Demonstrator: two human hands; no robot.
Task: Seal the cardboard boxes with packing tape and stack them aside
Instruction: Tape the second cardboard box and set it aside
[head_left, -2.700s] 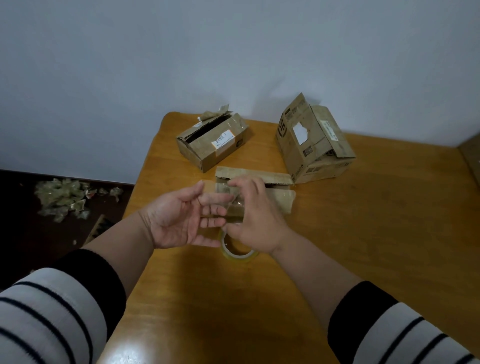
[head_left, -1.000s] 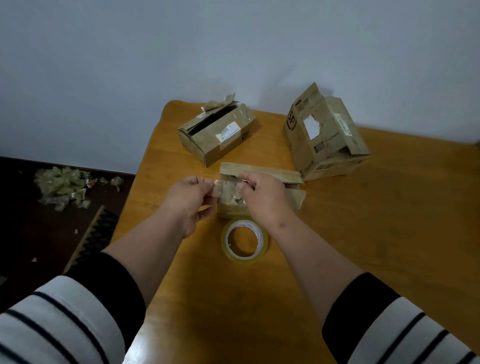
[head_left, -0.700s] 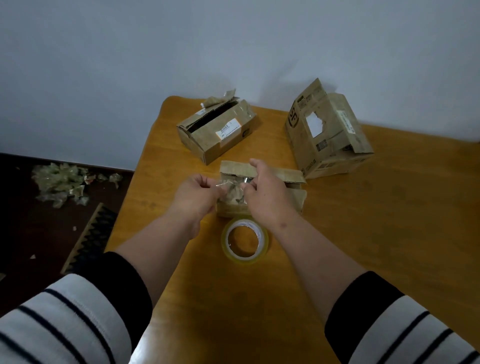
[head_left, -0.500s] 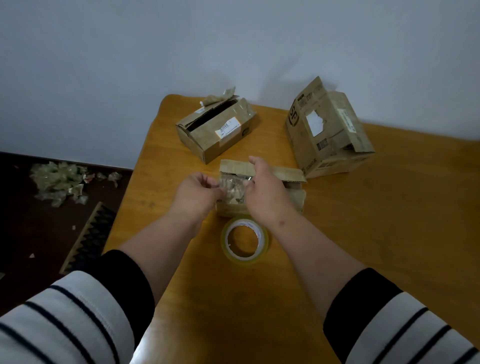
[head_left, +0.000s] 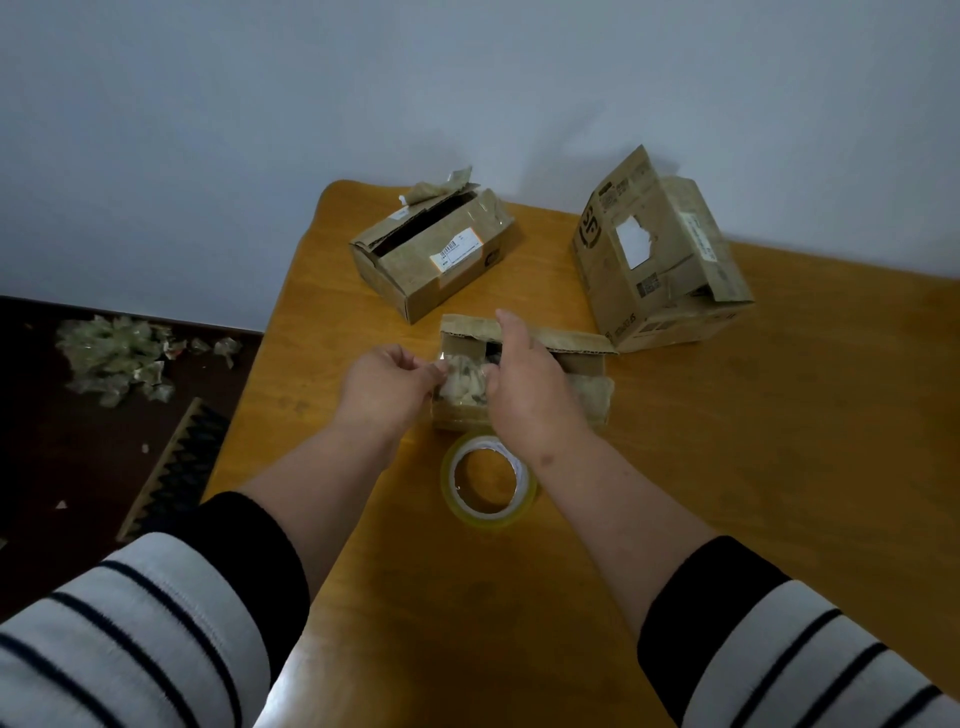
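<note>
A small flat cardboard box lies in the middle of the wooden table, its far flap standing up. My left hand and my right hand are over its left end, and each pinches one side of a short crumpled strip of clear tape stretched between them. My right index finger points out over the flap. A roll of clear packing tape lies flat just in front of the box, partly under my right wrist.
Two more boxes sit at the back: a long one with a gaping top at left, a taller one with loose flaps at right. Crumpled tape scraps lie on the dark floor left of the table edge.
The strip held up between my hands has come down to the left end of the small box. My hands moved forward, off the tape roll, which stayed put.
</note>
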